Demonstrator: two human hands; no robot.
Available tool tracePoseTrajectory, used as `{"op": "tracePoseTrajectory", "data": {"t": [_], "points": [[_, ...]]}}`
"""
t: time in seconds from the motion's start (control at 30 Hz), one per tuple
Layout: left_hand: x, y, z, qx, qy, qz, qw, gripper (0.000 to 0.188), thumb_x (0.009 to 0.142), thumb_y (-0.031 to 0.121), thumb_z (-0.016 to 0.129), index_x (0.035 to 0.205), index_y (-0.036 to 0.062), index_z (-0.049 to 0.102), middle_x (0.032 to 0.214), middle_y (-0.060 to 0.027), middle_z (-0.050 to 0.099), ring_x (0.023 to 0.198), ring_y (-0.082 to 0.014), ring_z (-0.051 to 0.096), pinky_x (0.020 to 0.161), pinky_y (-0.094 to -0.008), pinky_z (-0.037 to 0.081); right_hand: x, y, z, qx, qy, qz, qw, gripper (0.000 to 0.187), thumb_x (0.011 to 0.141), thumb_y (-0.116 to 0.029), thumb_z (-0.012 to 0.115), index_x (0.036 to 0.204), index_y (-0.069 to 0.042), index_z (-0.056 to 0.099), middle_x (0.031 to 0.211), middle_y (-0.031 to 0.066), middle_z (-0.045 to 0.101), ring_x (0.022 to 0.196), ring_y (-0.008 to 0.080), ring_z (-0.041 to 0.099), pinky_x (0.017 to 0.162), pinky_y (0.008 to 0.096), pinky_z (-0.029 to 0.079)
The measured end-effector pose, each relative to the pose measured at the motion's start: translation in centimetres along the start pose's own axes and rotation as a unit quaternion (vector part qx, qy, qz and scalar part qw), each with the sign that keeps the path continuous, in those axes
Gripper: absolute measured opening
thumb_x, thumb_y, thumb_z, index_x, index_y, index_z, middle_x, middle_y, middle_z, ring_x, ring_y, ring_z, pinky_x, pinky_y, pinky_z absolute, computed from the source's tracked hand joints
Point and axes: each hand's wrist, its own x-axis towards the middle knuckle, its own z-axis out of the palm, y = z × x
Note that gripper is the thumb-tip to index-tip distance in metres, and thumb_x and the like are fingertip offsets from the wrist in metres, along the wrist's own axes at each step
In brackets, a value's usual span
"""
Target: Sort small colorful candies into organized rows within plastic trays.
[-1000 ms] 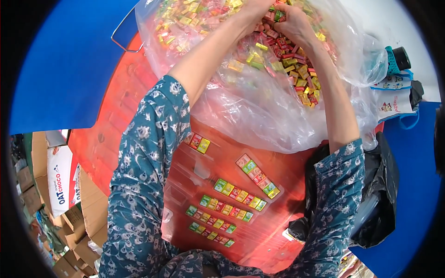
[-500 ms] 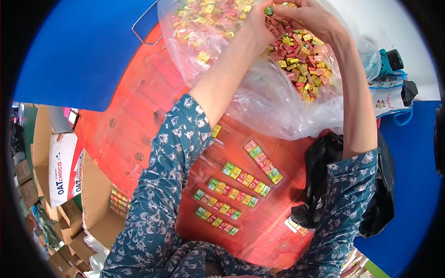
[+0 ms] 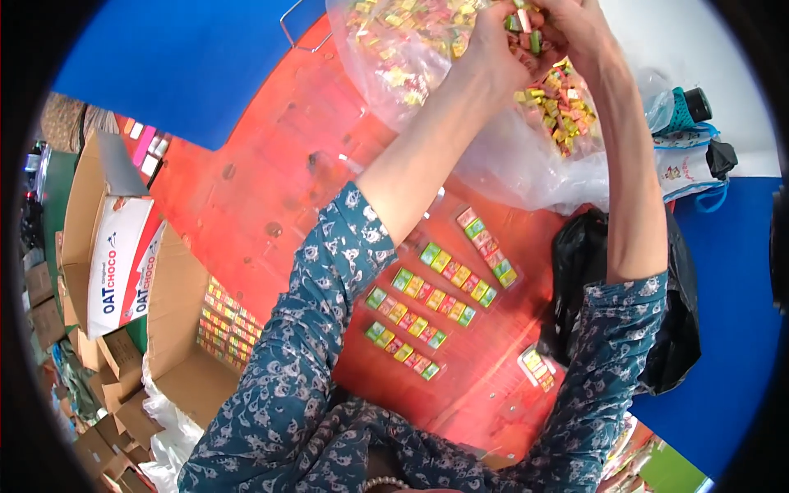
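head | grip: left hand (image 3: pixel 498 56) and right hand (image 3: pixel 582 37) cupping wrapped pieces (image 3: pixel 535 41) over plastic bag (image 3: pixel 526 168) | risk: loose cupping could spill some beside bag

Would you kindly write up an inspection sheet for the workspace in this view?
Surface: red table, marked with dark spots.
Job's things: small coloured pieces heaped in a clear plastic bag; filled rows of similar pieces on the table.
Clutter: black plastic bag at right; dark-capped bottle beyond it.
Hands: left hand and right hand close together over the bag, pieces between them.
Cables: nothing clearly seen.
Surroundings: open cardboard box at left, more rows inside.
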Motion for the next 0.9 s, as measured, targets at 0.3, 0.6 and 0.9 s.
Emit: {"op": "tracePoseTrajectory", "data": {"t": [0.3, 0.6, 0.9], "points": [[-6.4, 1.8, 5.2, 0.051, 0.096, 0.029, 0.994, 0.03, 0.086, 0.032, 0.047, 0.089, 0.0039, 0.058, 0.075, -0.0085, 0.062, 0.064, -0.0213, 0.061, 0.046, -0.0274, 0.051, -4.7, -4.2, 2.1, 0.197, -0.052, -0.092, 0.975, 0.033, 0.085, -0.016, 0.06, 0.108, 0.006, 0.054, 0.087, 0.0125, 0.066, 0.05, 0.0053, 0.046, 0.04, 0.0187, 0.035], [-26.2, 9.2, 4.1, 0.061, 0.254, -0.024, 0.965, 0.03, 0.088, 0.025, 0.052, 0.103, -0.0011, 0.056, 0.111, -0.0214, 0.054, 0.071, -0.0167, 0.052, 0.039, -0.017, 0.035, -16.9, 5.2, 7.0, 0.075, -0.127, 0.191, 0.97, 0.016, 0.079, -0.01, 0.059, 0.094, -0.003, 0.062, 0.075, 0.0001, 0.062, 0.048, 0.0013, 0.042, 0.039, 0.0157, 0.026], [-33.4, 7.4, 2.8, 0.02, 0.289, -0.012, 0.957, 0.031, 0.086, 0.027, 0.051, 0.102, 0.001, 0.057, 0.1, -0.0209, 0.06, 0.066, -0.0229, 0.056, 0.039, -0.0212, 0.042, -17.2, 10.9, 9.5, -0.023, -0.079, 0.015, 0.997, 0.016, 0.076, 0.001, 0.06, 0.09, 0.002, 0.066, 0.079, 0.0023, 0.065, 0.069, 0.0056, 0.056, 0.062, 0.0198, 0.045]]}}
